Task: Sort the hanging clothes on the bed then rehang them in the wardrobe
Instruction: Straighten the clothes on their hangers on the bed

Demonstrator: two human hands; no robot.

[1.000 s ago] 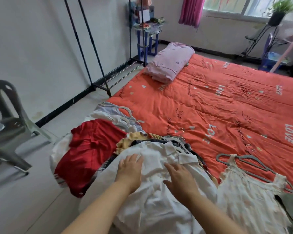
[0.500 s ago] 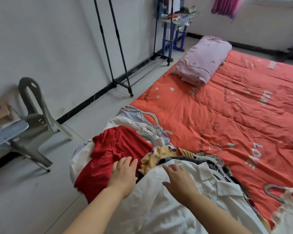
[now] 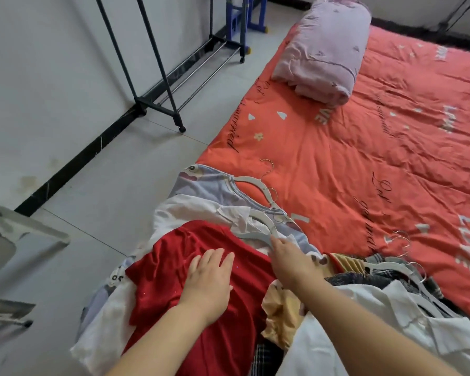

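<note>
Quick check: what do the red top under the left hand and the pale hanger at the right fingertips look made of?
Red top: soft, thin fabric, perhaps knit or velour; it drapes in folds with a faint sheen. Hanger: probably moulded plastic, pale grey, matte; broad flat curved arms.
</note>
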